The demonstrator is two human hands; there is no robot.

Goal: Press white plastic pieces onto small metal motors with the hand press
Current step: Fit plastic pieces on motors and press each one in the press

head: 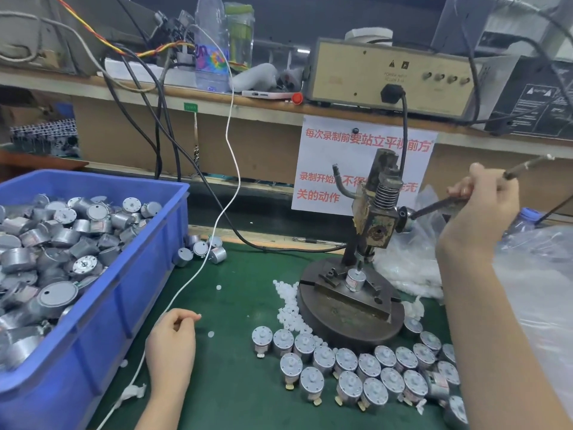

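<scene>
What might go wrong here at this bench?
The right hand grips the lever with a motor under the ram; a crooked motor might get pressed askew. The left hand pinches what looks like a white piece; so small, it could slip away. The loose white pieces crowd the press base and may scatter among the standing motors.

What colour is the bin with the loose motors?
The bin is blue; the head view shows it.

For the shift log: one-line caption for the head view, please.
Right hand grips the lever of the hand press with a motor seated below; left hand pinches a white plastic piece.
</scene>
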